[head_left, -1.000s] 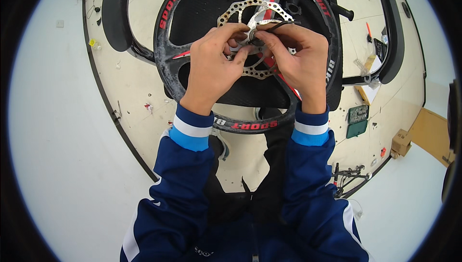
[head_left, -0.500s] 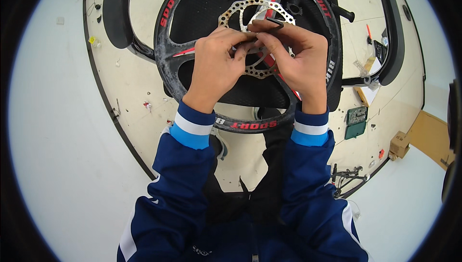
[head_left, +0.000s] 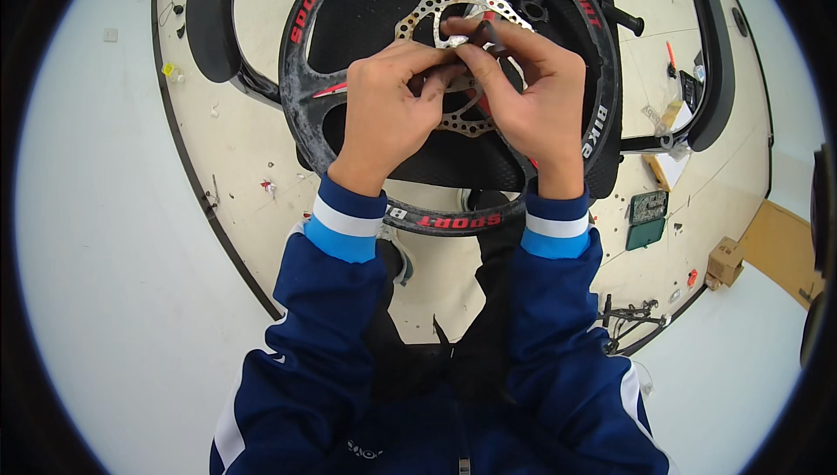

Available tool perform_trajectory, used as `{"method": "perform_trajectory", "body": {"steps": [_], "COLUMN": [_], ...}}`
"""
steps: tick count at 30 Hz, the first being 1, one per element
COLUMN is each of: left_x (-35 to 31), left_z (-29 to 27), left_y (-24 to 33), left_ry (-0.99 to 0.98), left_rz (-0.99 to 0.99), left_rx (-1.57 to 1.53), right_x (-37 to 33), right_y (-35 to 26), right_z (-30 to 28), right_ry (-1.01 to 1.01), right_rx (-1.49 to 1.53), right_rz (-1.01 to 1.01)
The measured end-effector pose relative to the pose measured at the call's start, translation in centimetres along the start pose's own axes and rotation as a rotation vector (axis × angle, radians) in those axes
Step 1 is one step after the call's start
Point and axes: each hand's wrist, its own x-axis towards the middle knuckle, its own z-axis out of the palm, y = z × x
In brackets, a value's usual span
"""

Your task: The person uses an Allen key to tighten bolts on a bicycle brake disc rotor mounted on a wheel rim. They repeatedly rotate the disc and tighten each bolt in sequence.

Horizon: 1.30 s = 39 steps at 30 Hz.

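Observation:
A dark spoked bicycle wheel (head_left: 301, 122) with red and white markings lies flat on a black chair seat (head_left: 436, 175). At its hub sits a round, perforated brake disc (head_left: 424, 11), partly covered by my fingers. My left hand (head_left: 391, 109) is closed in a pinch over the disc's middle; whatever is between its fingertips is hidden. Beside it, my right hand (head_left: 539, 83) has its fingers curled round a black bent bar that looks like a hex key (head_left: 490, 37). The thumb and fingertips of both hands nearly meet above the hub.
Chair armrests (head_left: 214, 17) flank the wheel on both sides. On the floor to the right lie an open green case (head_left: 647, 213), an orange-handled tool (head_left: 670, 55), a small cardboard box (head_left: 724, 261) and black metal bicycle parts (head_left: 629, 318).
The hex key has turned in my right hand and now points more upright. My right index finger has lifted away over the disc, and the hand has shifted slightly left. My left hand barely moved.

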Motion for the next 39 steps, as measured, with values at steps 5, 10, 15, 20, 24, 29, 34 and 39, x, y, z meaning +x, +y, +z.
{"method": "perform_trajectory", "body": {"steps": [5,10,15,20,24,29,34,39], "left_x": [0.0,-0.1,0.0,0.0,0.1,0.4,0.2,0.3], "left_z": [0.0,0.0,-0.2,-0.6,-0.7,-0.7,-0.5,-0.9], "left_y": [0.0,0.6,-0.1,-0.5,0.4,0.4,-0.7,0.7], "left_ry": [-0.005,-0.011,-0.023,-0.047,0.050,0.018,0.013,0.027], "left_rz": [0.046,-0.052,0.020,0.098,0.018,0.038,0.123,0.042], "left_rx": [-0.021,-0.020,-0.061,0.001,-0.049,-0.045,-0.032,-0.042], "right_x": [0.0,0.0,0.1,0.0,0.3,0.5,0.1,-0.1], "right_y": [-0.6,-0.2,-1.1,-0.9,-1.0,-0.3,-1.1,-0.5], "right_z": [-0.3,-0.1,0.5,-0.2,0.3,0.0,-0.2,0.4], "right_ry": [-0.013,0.024,0.003,-0.057,0.007,-0.031,-0.059,0.070], "right_rx": [-0.029,-0.091,0.131,0.079,0.037,-0.019,0.147,0.091], "right_rz": [0.071,0.010,0.045,0.067,-0.004,-0.096,0.063,0.062]}}
